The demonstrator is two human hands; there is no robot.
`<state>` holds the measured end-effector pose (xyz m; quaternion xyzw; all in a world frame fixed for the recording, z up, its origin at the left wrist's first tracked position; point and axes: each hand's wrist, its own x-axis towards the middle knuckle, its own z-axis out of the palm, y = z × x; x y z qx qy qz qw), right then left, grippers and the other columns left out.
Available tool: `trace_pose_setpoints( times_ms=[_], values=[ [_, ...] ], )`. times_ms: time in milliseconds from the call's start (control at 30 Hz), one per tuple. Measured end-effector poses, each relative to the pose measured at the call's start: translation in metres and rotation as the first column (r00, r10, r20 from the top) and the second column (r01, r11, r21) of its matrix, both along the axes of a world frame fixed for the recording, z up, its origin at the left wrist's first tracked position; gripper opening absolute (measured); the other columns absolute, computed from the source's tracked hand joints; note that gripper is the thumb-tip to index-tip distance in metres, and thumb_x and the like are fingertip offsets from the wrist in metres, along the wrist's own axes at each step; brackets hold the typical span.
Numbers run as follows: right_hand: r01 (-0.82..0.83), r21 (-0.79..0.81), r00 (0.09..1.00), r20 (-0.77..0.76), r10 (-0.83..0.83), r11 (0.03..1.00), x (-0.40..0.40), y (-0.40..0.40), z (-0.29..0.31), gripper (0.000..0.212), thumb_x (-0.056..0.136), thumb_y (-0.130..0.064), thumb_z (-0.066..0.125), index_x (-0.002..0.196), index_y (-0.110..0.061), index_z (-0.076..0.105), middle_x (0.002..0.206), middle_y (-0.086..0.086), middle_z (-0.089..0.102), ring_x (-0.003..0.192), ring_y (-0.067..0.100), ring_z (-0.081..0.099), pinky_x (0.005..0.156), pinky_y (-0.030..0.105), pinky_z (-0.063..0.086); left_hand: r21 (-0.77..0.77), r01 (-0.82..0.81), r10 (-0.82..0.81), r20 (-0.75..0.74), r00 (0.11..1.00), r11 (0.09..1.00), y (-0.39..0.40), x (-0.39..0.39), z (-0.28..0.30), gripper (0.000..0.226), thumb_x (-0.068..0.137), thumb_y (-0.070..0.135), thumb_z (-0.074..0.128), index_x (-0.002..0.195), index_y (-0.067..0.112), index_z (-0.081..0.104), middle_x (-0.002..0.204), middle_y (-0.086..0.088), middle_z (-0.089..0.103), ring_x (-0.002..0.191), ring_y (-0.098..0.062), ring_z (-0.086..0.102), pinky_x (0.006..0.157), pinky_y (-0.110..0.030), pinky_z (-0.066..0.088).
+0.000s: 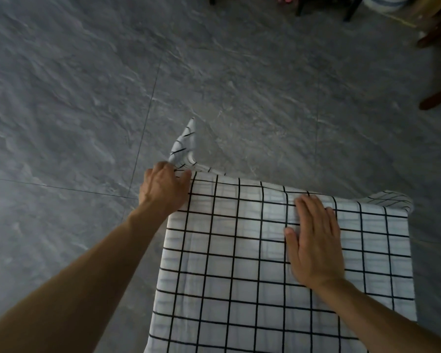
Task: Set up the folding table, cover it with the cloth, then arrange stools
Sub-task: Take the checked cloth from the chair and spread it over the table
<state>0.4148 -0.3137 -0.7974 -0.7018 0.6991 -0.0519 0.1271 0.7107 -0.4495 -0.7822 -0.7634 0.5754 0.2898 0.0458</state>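
White cotton-like cloth with black grid lines (252,250) drapes over bench, lower right of frame. Left hand (163,187) pinches far-left corner; right hand (313,240) lies flat, fingers straight, pressing top. Cloth likely light, limp, prone to sliding; best held at corners and hems.

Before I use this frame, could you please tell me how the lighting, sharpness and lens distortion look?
Head view: dim, even light with no glare; the grey floor darkens toward the edges. Slight motion blur softens the raised corner of the cloth near the left hand. The right hand lies flat with a faint shadow beside it. Wide-angle distortion bows the grid lines and floor seams.
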Motion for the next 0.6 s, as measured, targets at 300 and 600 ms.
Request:
trace_pose_setpoints(
  times_ms=[300, 600],
  values=[
    [0.009, -0.014, 1.0, -0.007, -0.009, 1.0, 0.0, 0.002, 0.0, 0.06, 0.1, -0.038, 0.032, 0.151, -0.007, 0.027, 0.158, 0.01, 0.026, 0.15, 0.022, 0.014, 0.122, 0.049, 0.012, -0.229, 0.22, -0.217, 0.041, 0.975, 0.948, 0.065, -0.011, 0.027, 0.061, 0.095, 0.041, 0.051, 0.148, 0.022, 0.028, 0.16, -0.006, 0.014, 0.142, -0.03, 0.02, 0.113, -0.048, 0.034],
    [-0.005, -0.078, 1.0, 0.019, 0.007, 0.997, 0.002, 0.008, -0.003, 0.058, 0.1, -0.037, 0.031, 0.15, -0.007, 0.028, 0.156, 0.01, 0.028, 0.147, 0.024, 0.02, 0.122, 0.048, 0.011, -0.247, 0.033, -0.069, -0.138, 0.988, 0.968, 0.163, -0.007, 0.026, 0.06, 0.086, 0.029, 0.066, 0.139, 0.024, 0.038, 0.147, -0.002, 0.033, 0.13, -0.023, 0.035, 0.089, -0.027, 0.042]
  ],
)
